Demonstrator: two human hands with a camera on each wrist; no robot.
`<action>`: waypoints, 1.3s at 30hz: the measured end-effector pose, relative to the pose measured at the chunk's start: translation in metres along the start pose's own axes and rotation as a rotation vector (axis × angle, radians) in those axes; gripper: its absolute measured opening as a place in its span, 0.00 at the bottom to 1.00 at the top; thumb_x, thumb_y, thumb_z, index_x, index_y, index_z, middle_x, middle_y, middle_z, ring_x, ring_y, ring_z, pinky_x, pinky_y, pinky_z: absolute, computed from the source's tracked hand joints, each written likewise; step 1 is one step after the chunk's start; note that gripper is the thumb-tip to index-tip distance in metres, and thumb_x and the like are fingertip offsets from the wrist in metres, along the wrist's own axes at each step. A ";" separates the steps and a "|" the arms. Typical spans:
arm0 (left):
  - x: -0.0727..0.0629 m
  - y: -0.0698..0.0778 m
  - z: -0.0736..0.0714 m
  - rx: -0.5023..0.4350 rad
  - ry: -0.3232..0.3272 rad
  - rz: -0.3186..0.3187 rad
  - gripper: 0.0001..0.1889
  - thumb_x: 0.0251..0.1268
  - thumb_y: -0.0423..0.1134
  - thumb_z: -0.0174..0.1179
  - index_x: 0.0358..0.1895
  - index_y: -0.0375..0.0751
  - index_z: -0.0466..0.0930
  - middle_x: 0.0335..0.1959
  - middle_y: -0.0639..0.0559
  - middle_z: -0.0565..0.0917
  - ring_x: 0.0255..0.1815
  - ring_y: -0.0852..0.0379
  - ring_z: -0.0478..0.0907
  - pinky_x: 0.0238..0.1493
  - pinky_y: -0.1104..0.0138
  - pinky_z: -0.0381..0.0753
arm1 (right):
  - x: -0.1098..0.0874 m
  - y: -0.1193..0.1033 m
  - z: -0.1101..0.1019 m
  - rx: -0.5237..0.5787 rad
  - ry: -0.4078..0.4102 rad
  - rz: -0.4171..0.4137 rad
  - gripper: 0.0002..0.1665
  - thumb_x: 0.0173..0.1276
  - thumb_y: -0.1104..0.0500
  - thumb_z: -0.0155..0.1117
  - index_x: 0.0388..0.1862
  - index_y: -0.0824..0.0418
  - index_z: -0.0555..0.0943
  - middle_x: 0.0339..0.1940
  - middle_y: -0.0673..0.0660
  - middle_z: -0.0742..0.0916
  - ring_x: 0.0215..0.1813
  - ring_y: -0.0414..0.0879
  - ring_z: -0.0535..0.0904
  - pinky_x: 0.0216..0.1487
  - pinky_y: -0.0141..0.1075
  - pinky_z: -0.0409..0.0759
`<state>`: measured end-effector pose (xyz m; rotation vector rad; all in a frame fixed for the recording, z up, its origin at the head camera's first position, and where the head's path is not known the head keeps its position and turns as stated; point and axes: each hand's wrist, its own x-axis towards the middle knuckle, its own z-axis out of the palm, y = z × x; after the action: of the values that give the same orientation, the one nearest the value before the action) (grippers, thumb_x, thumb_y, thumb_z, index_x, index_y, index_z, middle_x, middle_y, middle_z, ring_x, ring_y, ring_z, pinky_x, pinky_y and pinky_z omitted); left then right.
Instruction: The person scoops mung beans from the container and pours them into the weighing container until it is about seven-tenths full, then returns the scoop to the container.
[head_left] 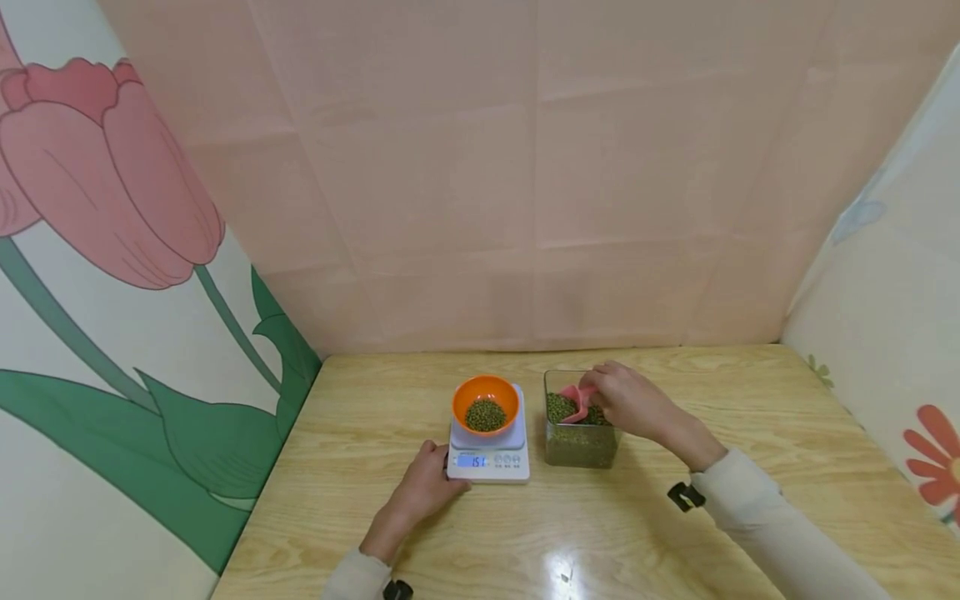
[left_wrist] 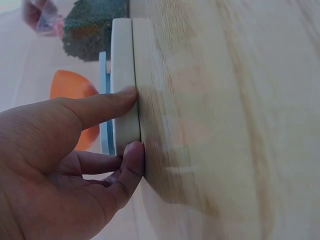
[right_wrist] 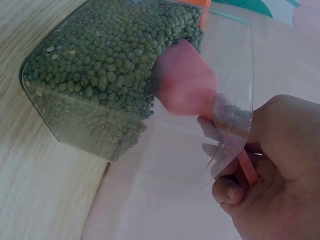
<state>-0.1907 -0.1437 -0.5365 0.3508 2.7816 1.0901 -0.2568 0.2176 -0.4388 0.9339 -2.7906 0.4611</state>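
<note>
"Why grip the scale [head_left: 489,473], lower centre?"

"My left hand [head_left: 431,485] pinches its near corner, probably steadying it under the orange bowl [head_left: 486,388]"

"Your right hand [head_left: 630,402]?"

"Curled round the scoop [head_left: 576,406] by its handle, so its blade reaches the beans [right_wrist: 100,55] in the container [head_left: 581,450], right of centre"

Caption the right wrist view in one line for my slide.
Right hand gripping a pink scoop against mung beans in a clear container.
</note>
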 end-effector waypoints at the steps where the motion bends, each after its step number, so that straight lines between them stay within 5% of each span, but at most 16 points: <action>1: 0.000 0.000 0.000 -0.006 -0.003 -0.002 0.27 0.61 0.38 0.78 0.63 0.35 0.84 0.45 0.49 0.80 0.45 0.55 0.68 0.47 0.64 0.75 | 0.000 0.000 0.000 0.002 0.003 0.000 0.12 0.66 0.74 0.71 0.45 0.64 0.89 0.43 0.58 0.91 0.48 0.56 0.86 0.53 0.52 0.86; 39: 0.001 -0.003 0.001 -0.017 0.001 0.027 0.29 0.61 0.38 0.78 0.65 0.32 0.82 0.46 0.48 0.81 0.45 0.54 0.68 0.47 0.64 0.75 | -0.015 0.005 -0.004 0.099 0.081 0.053 0.09 0.72 0.69 0.70 0.49 0.66 0.88 0.46 0.60 0.90 0.50 0.58 0.86 0.53 0.56 0.85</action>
<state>-0.1921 -0.1451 -0.5394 0.3863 2.7751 1.1192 -0.2476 0.2307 -0.4402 0.8422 -2.7464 0.6357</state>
